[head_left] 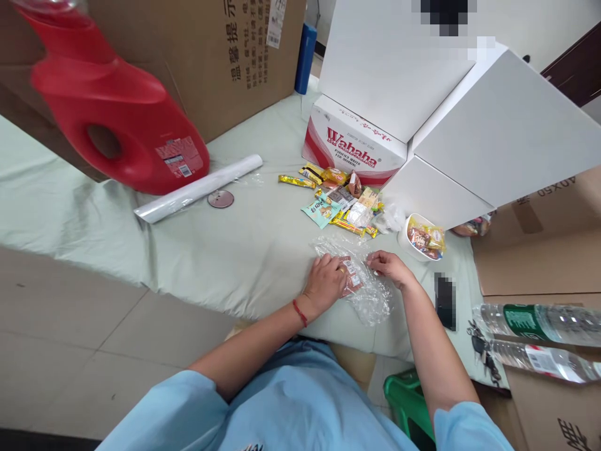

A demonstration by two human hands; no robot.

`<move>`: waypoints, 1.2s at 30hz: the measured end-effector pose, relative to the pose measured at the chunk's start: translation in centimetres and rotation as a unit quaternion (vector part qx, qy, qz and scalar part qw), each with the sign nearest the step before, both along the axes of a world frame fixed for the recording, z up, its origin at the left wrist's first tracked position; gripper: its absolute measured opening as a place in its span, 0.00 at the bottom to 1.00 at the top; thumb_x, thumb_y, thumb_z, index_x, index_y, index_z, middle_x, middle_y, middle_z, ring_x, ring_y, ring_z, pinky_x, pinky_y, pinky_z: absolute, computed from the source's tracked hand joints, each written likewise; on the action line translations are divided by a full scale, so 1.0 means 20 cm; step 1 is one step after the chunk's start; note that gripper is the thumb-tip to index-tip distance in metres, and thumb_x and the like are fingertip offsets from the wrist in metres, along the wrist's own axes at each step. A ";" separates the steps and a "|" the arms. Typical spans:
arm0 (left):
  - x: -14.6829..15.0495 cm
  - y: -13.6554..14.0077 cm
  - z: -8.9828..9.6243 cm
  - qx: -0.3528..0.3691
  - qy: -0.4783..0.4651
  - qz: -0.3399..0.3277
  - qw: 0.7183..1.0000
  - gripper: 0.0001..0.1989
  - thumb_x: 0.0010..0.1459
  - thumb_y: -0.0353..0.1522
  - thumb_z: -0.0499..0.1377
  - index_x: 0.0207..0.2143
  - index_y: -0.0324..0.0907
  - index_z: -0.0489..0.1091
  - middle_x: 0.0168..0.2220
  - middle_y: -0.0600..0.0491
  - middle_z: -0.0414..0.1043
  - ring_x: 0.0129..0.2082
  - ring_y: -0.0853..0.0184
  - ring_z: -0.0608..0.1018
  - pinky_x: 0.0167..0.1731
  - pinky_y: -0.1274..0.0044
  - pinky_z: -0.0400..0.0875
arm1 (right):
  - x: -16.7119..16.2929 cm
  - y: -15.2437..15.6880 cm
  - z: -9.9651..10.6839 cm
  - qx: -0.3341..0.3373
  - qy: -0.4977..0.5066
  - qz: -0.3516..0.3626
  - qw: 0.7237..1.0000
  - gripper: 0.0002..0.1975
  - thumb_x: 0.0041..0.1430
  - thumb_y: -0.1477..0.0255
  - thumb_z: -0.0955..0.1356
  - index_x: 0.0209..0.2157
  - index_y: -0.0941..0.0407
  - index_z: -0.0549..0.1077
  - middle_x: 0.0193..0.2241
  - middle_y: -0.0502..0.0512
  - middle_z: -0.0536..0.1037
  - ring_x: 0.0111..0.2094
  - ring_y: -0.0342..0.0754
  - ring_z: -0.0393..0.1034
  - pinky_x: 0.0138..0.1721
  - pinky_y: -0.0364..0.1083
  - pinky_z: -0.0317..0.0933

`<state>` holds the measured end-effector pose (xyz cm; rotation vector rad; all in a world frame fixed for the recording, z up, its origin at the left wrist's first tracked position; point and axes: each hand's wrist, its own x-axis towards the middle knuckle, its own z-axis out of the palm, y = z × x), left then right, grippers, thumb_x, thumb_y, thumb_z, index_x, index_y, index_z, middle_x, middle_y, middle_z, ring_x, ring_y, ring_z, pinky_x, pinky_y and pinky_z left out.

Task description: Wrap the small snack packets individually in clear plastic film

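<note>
A small reddish-brown snack packet (350, 275) with a white label lies on a crumpled sheet or bag of clear plastic (373, 300) near the table's front edge. Over the packet's left side rests my left hand (323, 285), fingers curled and gripping it; a red cord circles that wrist. My right hand (390, 266) pinches the upper right part of the clear plastic between thumb and fingers. Whether the packet sits inside the plastic or on top of it, I cannot tell. Just beyond my hands is a pile of mixed wrapped snacks (340, 203).
Right of the pile stands a white tub (410, 241) of snacks. Behind are a Wahaha carton (354, 141) and white boxes (451, 125). A plastic film roll (201, 188), round disc (220, 199) and red jug (122, 119) lie left; a phone (445, 300) and bottles (530, 322) right.
</note>
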<state>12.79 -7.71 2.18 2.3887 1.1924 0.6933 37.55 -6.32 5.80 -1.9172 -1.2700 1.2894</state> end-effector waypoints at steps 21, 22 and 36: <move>-0.17 0.15 -0.06 -0.292 -0.167 -0.100 0.936 0.23 0.62 0.31 0.57 0.59 0.44 0.75 0.42 0.51 0.86 0.41 0.59 0.85 0.45 0.71 0.78 | -0.61 -0.38 -0.19 0.270 -0.218 0.147 0.926 0.28 0.76 0.69 0.58 0.73 0.48 0.60 0.66 0.63 0.71 0.67 0.59 0.66 0.64 0.59 0.65; -0.21 0.17 -0.06 -0.335 -0.209 -0.093 0.914 0.26 0.62 0.33 0.57 0.63 0.42 0.71 0.42 0.50 0.86 0.41 0.59 0.85 0.45 0.70 0.79 | -0.61 -0.38 -0.20 0.264 -0.224 0.144 0.927 0.27 0.75 0.69 0.58 0.73 0.49 0.61 0.65 0.63 0.72 0.66 0.59 0.68 0.63 0.58 0.66; -0.12 0.20 0.04 -0.204 -0.051 0.151 0.966 0.55 0.48 0.47 0.74 0.70 0.33 0.54 0.61 0.31 0.72 0.63 0.44 0.74 0.60 0.63 0.68 | -0.60 -0.34 -0.17 0.215 -0.261 0.194 0.921 0.24 0.69 0.79 0.61 0.59 0.50 0.77 0.50 0.59 0.78 0.50 0.53 0.74 0.49 0.47 0.69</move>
